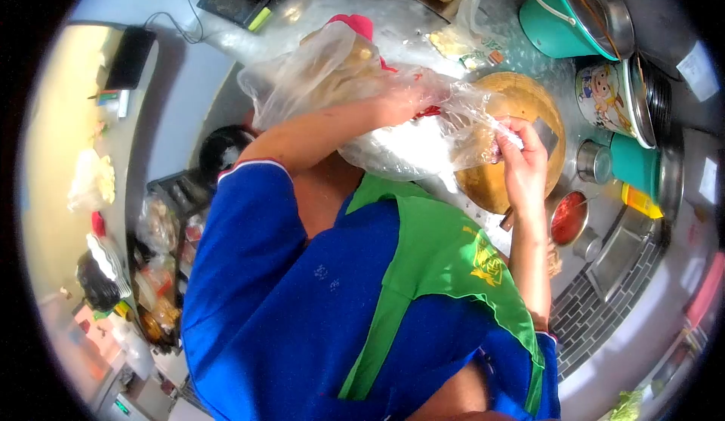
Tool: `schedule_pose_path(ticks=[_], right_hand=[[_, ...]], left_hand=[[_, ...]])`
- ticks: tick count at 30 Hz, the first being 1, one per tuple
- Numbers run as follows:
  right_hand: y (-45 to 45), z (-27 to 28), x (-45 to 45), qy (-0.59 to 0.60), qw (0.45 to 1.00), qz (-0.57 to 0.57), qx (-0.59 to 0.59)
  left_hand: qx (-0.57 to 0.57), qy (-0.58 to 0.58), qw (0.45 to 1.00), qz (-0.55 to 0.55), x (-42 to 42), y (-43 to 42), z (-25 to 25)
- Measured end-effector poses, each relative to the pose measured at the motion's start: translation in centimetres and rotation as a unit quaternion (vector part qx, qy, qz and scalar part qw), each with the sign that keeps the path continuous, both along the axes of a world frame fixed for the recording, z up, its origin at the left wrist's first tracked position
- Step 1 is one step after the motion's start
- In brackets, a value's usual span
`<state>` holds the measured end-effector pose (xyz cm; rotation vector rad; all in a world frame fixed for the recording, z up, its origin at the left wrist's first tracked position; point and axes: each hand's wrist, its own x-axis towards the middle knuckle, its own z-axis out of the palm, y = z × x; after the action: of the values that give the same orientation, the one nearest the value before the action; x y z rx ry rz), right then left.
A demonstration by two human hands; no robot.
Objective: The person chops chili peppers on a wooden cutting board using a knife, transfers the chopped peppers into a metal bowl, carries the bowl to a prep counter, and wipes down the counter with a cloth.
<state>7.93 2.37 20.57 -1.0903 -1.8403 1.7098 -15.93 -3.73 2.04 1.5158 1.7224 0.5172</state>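
A clear plastic bag (408, 149) with something white showing through it stretches between my two hands, in front of my chest. My left hand (417, 96) reaches across from the left and is closed on the bag's upper part. Its fingers are partly hidden by crinkled film. At the bag's right side, my right hand (521, 145) pinches a gathered edge between thumb and fingers. Beyond my left forearm lies another large clear bag (302, 74), with brownish contents and a red thing (353, 25) beside it. Behind the right hand is a round wooden chopping board (521, 92) bearing a cleaver (545, 135).
A teal bucket (544, 24) and a cartoon-printed bucket (600, 100) stand at the back right. Near my right arm are a pot of red sauce (569, 217), a metal container (594, 161) and a yellow packet (642, 200). A dark pan (225, 151) is left.
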Motion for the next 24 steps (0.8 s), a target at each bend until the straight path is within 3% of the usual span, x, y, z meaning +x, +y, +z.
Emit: schedule_pose_path(ticks=[1,2,4,8,10,15,21,24], right_hand=[[-0.1,-0.1,0.0,0.015,1.0,0.0,-0.008],[-0.2,-0.2,0.1,0.016,1.0,-0.002,-0.01],[-0.2,-0.3,0.2,0.02,1.0,-0.004,-0.012],[-0.1,-0.7,0.7,0.024,1.0,-0.009,-0.004],[0.0,-0.8,0.8,0.022,1.0,-0.003,0.001],[-0.1,-1.1,0.8,0.003,1.0,-0.019,-0.009],[0.1,-0.6,0.5,0.015,0.999,-0.039,-0.023],[0.2,-0.6,0.7,0.009,0.999,-0.037,-0.015]], left_hand=[[0.018,0.017,1.0,0.019,0.2,0.0,-0.1],[0.111,0.07,0.991,0.028,0.7,-0.4,-1.6],[0.145,0.042,0.988,0.039,1.0,-0.3,0.3],[-0.067,-0.182,0.981,-0.02,-0.6,2.0,6.2],[-0.098,-0.162,0.981,-0.051,-1.0,2.8,6.6],[0.015,0.033,0.995,-0.09,-1.2,5.7,2.2],[0.044,0.042,0.993,0.102,3.5,5.1,1.6],[0.089,0.141,0.98,0.108,4.6,5.1,-1.4]])
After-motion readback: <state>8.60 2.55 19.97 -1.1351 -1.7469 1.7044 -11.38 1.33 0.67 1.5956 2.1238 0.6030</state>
